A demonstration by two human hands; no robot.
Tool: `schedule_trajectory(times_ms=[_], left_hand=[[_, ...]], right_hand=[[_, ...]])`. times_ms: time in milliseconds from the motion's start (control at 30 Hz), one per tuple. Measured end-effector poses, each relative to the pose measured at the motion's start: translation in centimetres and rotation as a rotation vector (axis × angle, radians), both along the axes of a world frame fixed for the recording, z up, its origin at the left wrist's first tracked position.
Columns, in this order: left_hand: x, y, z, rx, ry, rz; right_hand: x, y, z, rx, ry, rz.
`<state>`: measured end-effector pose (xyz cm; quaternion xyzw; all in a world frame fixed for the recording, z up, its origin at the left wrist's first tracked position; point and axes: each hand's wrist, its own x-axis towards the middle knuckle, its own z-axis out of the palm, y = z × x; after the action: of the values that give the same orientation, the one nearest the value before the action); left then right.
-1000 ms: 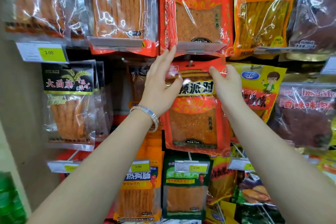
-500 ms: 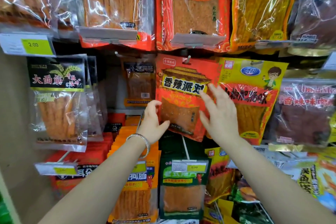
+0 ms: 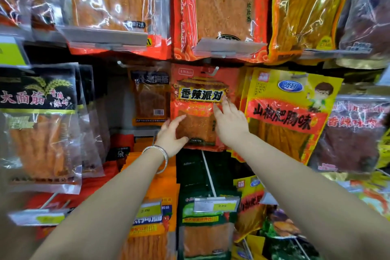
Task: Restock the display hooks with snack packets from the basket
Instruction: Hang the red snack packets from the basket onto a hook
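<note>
A: Packet (image 3: 198, 107), red, hangs on the display hook (image 3: 213, 72) in the middle row. Both hands lie open-fingered on its lower half, left hand (image 3: 171, 136) at the bottom corner, right hand (image 3: 229, 124) flat on the front.

B: Seated fully?

A: Probably; the hook tip shows through the hole, though it's blurred. A downward tug could tear the hole or slide the packet off.
</note>
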<state>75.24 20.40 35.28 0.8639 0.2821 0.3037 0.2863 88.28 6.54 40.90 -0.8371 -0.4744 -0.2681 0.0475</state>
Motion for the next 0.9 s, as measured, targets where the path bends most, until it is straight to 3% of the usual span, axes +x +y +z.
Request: schedule_trajectory(times_ms=[167,300,400,500,600,733,900], left_hand=[[0.7,0.2,1.2,-0.097,0.093,-0.022],[-0.8,-0.4,1.5,-0.128,0.095,0.014],[-3.8,-2.5,1.1,-0.064,-0.062,0.025],[-8.1,-6.1,-0.7,-0.156,-0.238,-0.098],[-13.3,-10.0,-4.4,-0.252,-0.271,-0.189],[-20.5,-15.4,-13.0,-0.441,-0.043,-0.188],[-31.3,-23.6,-25.6,-0.881,0.293,0.010]], right_hand=[[-0.1,1.0,0.9,-0.068,0.362,0.039],[-1.5,-0.3,0.8,0.138,0.529,0.148],[-3.9,-3.1,-1.1,0.295,0.595,0.187],[-7.3,-6.9,-5.0,0.405,0.738,0.249],[-11.3,-11.1,-10.5,0.445,0.864,0.299],[-16.9,-15.9,-20.0,0.381,1.079,0.232],[-24.4,-21.8,-32.2,0.100,1.454,0.028]])
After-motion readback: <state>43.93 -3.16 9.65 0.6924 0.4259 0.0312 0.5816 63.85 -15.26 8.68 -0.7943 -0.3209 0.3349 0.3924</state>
